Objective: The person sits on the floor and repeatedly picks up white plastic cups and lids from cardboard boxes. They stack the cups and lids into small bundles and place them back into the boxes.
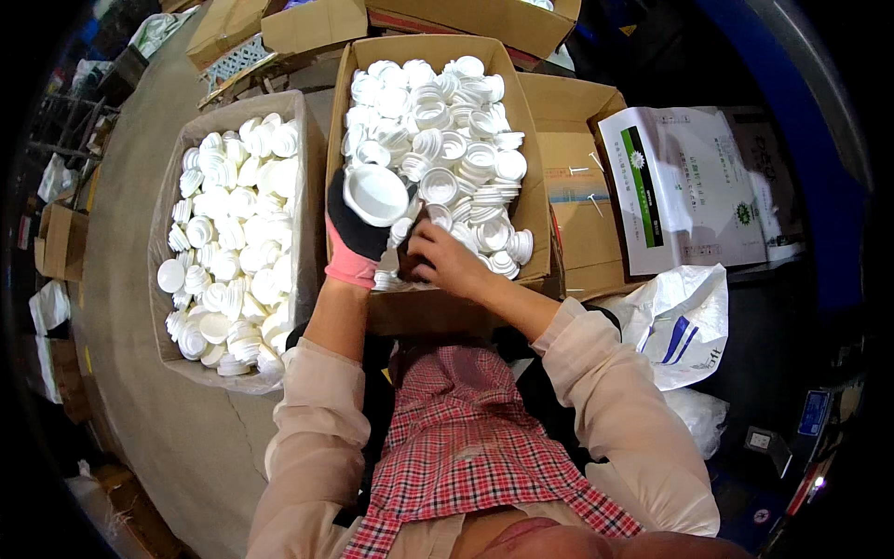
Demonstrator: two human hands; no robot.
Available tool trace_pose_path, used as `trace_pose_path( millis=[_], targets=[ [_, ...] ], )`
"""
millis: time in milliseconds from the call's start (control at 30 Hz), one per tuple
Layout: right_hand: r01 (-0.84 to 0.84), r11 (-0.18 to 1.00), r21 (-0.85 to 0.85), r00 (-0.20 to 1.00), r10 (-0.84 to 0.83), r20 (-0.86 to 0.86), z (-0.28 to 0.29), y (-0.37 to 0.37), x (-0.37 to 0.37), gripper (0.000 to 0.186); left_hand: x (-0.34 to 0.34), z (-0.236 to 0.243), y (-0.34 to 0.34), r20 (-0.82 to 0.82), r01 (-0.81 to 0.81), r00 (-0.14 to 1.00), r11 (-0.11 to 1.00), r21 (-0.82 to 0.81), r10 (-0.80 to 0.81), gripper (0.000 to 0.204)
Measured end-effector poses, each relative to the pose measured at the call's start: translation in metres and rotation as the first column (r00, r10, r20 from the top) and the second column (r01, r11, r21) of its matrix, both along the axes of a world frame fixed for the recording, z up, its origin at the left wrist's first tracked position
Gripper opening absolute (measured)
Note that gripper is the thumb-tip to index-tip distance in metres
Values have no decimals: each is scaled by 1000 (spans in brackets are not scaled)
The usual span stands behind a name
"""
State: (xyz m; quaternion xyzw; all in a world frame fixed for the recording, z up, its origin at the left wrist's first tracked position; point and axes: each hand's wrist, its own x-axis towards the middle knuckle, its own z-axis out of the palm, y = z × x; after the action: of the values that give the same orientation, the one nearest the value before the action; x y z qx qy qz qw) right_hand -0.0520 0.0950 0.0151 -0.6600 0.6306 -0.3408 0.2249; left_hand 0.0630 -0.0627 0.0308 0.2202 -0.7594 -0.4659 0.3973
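Observation:
My left hand (354, 231), in a black and pink glove, is closed on a round white plastic cap (376, 195) with its hollow side up. It is over the near left part of a cardboard box (533, 140) heaped with white plastic caps (477, 158). My bare right hand (449, 264) is at the near edge of that heap, fingers curled downward among the caps. Whatever its fingertips grip is hidden from view. Some caps in the heap look threaded and nested in one another.
To the left stands a plastic-lined box (313, 140) full of similar white caps. A flattened cardboard piece (577, 252) and a printed white sack (689, 186) lie at the right, with a crumpled white bag (684, 307) nearer. More cartons (317, 28) stand at the far side.

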Motion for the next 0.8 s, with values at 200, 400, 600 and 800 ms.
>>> trace_pose_path(
  millis=[200, 400, 600, 800],
  targets=[
    [493, 843, 214, 843, -401, -360, -82, -5, -76, 43, 6, 36, -4, -831, 841, 532, 16, 541, 160, 66],
    [720, 595, 357, 682, -512, -522, -144, -2, -110, 46, 14, 57, 6, -44, 121, 991, 991, -57, -124, 73],
    [755, 607, 246, 562, -406, -721, -142, -10, -101, 57, 14, 35, 0, -75, 76, 994, 997, 10, -75, 70],
    [750, 584, 312, 645, -540, -540, -102, 2, -126, 60, 22, 41, -5, 38, 132, 991, 991, -3, -132, 69]
  ],
)
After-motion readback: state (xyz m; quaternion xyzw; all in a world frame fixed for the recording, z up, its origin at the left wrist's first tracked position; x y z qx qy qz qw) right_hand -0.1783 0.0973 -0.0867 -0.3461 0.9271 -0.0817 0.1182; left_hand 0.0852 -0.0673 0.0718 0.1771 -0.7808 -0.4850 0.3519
